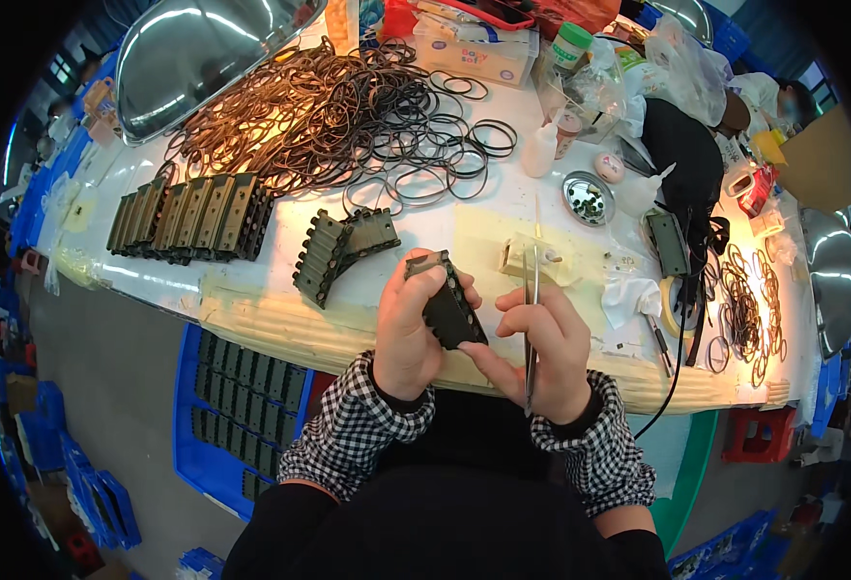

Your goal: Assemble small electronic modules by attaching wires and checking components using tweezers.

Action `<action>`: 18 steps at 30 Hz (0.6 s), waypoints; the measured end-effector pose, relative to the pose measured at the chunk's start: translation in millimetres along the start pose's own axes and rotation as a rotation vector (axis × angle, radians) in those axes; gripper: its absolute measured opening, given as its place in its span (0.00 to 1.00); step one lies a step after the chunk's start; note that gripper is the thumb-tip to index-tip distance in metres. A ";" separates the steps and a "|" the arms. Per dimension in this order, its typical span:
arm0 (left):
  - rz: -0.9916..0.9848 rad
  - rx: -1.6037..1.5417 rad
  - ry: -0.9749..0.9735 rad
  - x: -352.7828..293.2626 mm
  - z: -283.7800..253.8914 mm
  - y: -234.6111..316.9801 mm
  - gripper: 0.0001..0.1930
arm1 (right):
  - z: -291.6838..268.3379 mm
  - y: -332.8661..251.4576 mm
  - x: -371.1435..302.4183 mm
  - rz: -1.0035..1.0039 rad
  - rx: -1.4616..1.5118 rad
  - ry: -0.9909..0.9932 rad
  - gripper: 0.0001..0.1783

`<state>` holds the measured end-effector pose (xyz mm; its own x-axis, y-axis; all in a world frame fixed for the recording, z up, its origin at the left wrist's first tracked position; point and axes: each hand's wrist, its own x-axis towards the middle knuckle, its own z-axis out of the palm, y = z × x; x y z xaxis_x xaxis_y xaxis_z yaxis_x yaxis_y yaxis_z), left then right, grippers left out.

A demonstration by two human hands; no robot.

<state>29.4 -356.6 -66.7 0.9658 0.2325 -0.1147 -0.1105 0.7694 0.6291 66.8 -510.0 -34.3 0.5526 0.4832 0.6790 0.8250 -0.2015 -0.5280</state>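
My left hand (406, 338) is closed around a dark green-black rectangular plastic piece (454, 311) with knobs along its edge, held tilted above the table's front edge. My right hand (556, 353) grips a pair of metal tweezers (531, 362), which point away from me. One right fingertip reaches the lower end of the plastic piece. Beyond the tweezers sits a small cream-coloured block (520, 259) on the table. Two similar knobbed pieces (321, 257) lie to the left of my hands, one leaning against the other.
A row of similar pieces (188, 217) stands at left, before a heap of dark rubber loops (309, 116). A round metal dish (589, 199) with small dark bits, a white squeeze bottle (540, 150) and a cable lie right. Below, a blue tray (186, 416) holds many pieces.
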 end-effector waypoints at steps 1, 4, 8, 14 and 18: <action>-0.016 0.003 0.066 -0.7 6.4 3.9 0.10 | 3.1 -1.5 0.1 0.025 0.016 -0.052 0.16; -0.070 -0.058 0.139 1.9 7.4 10.7 0.11 | 13.4 -1.0 -5.7 0.052 -0.001 -0.045 0.15; -0.165 -0.161 0.097 3.8 4.5 20.6 0.15 | 15.6 -0.7 -7.7 0.100 0.071 0.017 0.12; -0.109 -0.050 0.029 0.5 13.3 29.6 0.19 | 11.8 2.5 -6.9 0.206 0.140 0.043 0.10; -0.102 -0.017 0.034 -2.0 16.5 31.2 0.19 | 10.9 1.0 -8.6 0.200 0.150 0.036 0.10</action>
<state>27.9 -342.9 -34.2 0.9638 0.1721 -0.2036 -0.0161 0.7998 0.6000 61.5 -505.1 -46.2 0.7092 0.4153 0.5698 0.6735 -0.1600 -0.7217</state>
